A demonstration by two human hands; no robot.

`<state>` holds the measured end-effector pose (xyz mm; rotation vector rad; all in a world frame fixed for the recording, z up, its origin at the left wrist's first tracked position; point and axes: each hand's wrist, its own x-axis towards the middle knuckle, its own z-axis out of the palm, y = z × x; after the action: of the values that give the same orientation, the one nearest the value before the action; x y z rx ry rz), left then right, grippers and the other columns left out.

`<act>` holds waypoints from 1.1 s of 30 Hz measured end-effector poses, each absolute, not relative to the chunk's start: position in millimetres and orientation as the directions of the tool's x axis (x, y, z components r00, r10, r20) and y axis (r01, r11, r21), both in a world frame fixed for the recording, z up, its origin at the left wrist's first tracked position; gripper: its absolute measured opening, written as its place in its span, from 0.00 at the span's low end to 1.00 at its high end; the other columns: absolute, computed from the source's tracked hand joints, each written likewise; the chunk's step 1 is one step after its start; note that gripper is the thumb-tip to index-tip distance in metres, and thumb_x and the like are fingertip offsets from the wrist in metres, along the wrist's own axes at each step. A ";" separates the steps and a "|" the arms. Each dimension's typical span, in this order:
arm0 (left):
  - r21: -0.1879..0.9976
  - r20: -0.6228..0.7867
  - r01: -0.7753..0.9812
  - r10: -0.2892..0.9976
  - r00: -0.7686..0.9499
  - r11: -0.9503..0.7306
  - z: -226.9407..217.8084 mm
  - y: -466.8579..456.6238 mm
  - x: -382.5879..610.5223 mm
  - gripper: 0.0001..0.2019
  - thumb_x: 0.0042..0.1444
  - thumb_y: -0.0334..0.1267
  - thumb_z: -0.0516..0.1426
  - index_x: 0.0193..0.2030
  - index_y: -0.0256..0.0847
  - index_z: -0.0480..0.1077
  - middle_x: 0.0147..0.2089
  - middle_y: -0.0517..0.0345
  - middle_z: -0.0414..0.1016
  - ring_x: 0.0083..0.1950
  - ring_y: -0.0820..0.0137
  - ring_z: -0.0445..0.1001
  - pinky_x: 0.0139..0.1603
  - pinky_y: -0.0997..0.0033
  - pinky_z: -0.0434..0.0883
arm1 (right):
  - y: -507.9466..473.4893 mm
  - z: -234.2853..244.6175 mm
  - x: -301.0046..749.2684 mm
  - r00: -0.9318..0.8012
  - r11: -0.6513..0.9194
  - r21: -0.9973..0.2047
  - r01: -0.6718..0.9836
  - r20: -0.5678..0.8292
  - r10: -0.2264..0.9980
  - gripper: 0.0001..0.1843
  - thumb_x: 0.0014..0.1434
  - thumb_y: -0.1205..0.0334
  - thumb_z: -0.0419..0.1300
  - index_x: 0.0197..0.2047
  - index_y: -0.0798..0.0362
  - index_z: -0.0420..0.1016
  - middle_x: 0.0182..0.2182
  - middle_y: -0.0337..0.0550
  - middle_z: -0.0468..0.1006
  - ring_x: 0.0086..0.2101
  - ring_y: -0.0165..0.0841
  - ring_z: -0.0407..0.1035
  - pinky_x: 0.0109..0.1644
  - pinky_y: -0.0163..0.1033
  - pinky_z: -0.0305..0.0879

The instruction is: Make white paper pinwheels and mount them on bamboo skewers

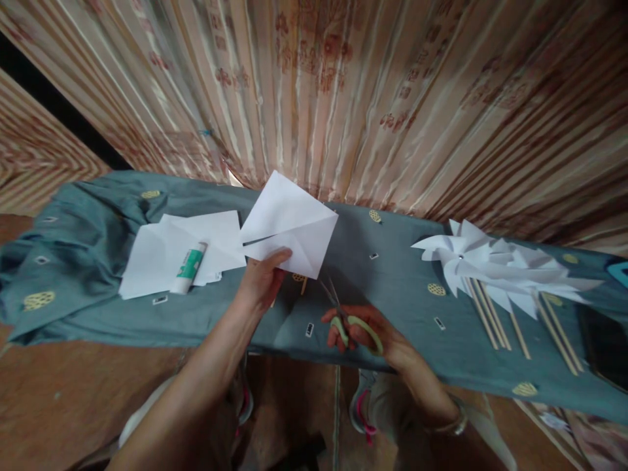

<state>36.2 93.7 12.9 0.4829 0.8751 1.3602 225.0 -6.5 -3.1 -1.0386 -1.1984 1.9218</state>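
Observation:
Held above the cloth is a square white sheet of paper (294,212), with a slit cut in from its left corner and creases across it. My left hand (265,278) pinches its lower edge, thumb on top. My right hand (366,327) has its fingers in the green handles of a pair of scissors (338,307). The blades are slightly apart, pointing up and left, close to the paper's lower right corner but apart from it. Part of a thin wooden stick (304,285) shows beneath the paper.
On the left, a green-and-white glue stick (190,267) lies on a stack of white paper (147,258). Several white paper pinwheels (464,256) with wooden sticks lie on the right, beside a dark phone (606,343). A grey-green cloth (397,261) covers the narrow table; a patterned curtain (314,98) hangs behind.

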 end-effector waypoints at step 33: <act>0.817 -0.228 -0.555 0.972 -0.063 0.155 9.0 78.1 50.7 0.23 0.34 0.29 0.67 0.41 0.42 0.74 0.35 0.60 0.79 0.39 0.68 0.76 0.43 0.68 0.71 | -2.2 -13.0 209.0 -0.303 -0.365 -0.926 -0.097 -0.322 0.897 0.29 0.44 0.39 0.67 0.40 0.55 0.75 0.23 0.38 0.76 0.20 0.26 0.66 0.25 0.33 0.62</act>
<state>50.7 78.1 9.0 0.5734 0.9480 1.3689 209.0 -2.2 -13.0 -1.1959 -1.1068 1.7572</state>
